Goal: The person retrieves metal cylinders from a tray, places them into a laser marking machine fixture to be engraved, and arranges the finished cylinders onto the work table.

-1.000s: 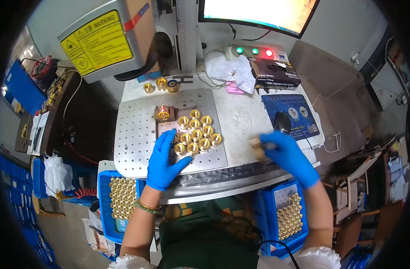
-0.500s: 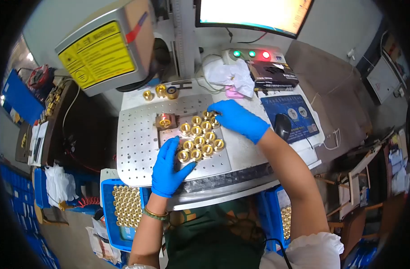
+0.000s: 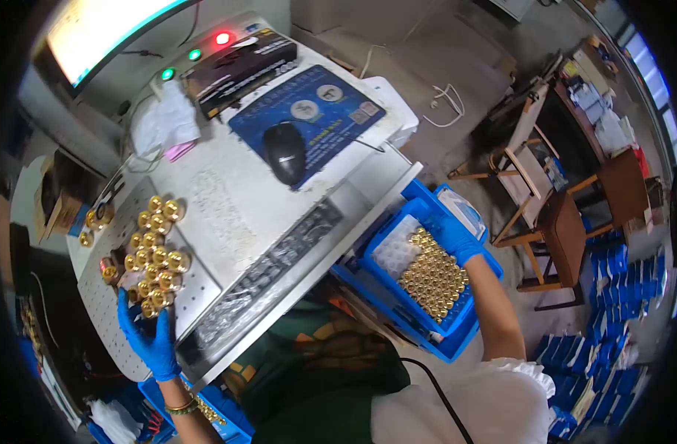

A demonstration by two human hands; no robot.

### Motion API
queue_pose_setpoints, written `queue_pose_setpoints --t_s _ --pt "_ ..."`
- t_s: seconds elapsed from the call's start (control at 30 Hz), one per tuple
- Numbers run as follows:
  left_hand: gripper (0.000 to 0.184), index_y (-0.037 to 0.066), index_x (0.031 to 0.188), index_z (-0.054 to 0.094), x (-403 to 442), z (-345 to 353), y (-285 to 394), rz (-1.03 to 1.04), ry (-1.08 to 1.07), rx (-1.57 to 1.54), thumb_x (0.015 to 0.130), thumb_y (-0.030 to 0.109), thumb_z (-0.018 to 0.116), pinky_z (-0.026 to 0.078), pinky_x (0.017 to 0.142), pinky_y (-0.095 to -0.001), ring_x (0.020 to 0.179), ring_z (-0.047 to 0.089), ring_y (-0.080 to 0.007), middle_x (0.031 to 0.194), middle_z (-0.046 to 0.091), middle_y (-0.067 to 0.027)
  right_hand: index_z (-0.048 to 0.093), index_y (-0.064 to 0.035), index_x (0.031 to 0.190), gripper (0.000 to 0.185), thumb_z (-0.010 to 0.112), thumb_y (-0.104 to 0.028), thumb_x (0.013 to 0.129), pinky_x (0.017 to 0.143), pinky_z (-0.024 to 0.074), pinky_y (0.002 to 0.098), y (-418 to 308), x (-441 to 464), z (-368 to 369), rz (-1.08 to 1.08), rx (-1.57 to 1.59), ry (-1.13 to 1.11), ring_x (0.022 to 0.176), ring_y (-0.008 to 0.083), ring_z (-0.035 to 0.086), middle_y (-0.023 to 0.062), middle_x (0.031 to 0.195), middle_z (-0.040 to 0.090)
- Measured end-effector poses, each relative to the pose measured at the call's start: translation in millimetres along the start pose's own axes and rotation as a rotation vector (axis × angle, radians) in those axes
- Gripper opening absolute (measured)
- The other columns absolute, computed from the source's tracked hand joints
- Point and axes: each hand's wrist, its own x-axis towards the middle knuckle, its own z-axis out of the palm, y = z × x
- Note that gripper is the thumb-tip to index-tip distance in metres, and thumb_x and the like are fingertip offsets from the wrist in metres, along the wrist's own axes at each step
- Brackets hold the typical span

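My left hand [image 3: 152, 344], in a blue glove, lies at the near edge of a cluster of brass fittings [image 3: 159, 255] on the perforated metal plate [image 3: 198, 287]. Its thumb and fingers are apart, with the nearest fittings just beyond their tips. My right hand [image 3: 454, 237], also gloved in blue, is over the far right side of a blue bin [image 3: 368, 255] below the table. Many brass fittings [image 3: 435, 277] stand in rows in that bin, beside white bubbled packing [image 3: 396, 248]. The right fingers blend into the blue plastic, so their grip is unclear.
A black mouse [image 3: 284, 154] rests on a blue mouse pad [image 3: 309, 122]. Behind are a dark box [image 3: 242, 70], crumpled white cloth [image 3: 167, 122] and a monitor [image 3: 105, 29]. Another blue bin [image 3: 235, 422] sits below left; wooden chairs [image 3: 527, 170] stand to the right.
The view has swung to the right. My right hand has left the fittings on the plate and moved down to the right-hand bin. My left hand remains beside the cluster.
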Motion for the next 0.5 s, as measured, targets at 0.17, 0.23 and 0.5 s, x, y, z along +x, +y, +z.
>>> queue_pose_setpoints --t_s 0.17,0.23,0.5 --pt "0.070 0.004 0.141 0.039 0 1 -3 -0.074 -0.021 -0.107 0.078 -0.003 0.070 0.048 0.088 -0.0305 0.107 0.055 -0.0201 0.136 0.046 -0.0111 0.065 -0.0060 0.105 0.030 0.053 -0.030 0.091 0.085 0.0467 0.0427 66 -2 107 0.094 0.264 0.097 0.094 0.0323 0.061 0.0188 0.105 0.064" --pt "0.068 0.004 0.141 0.039 0 0 0 -0.033 -0.020 -0.039 0.080 0.000 0.070 0.047 0.089 -0.0308 0.108 0.055 -0.0204 0.135 0.047 -0.0116 0.065 -0.0058 0.101 0.027 0.054 -0.027 0.089 0.082 0.0467 0.0458 75 1 114 -0.010 0.156 -0.062 0.091 0.0366 0.060 0.0208 0.102 0.063" --pt "0.076 0.004 0.142 0.036 -3 -4 -3 -0.026 -0.037 0.043 0.074 -0.004 0.069 0.045 0.094 -0.0327 0.113 0.051 -0.0223 0.138 0.044 -0.0108 0.063 -0.0041 0.107 0.031 0.057 -0.027 0.087 0.085 0.0469 0.0412 51 3 107 0.131 0.254 -0.011 0.097 0.0317 0.060 0.0196 0.109 0.062"
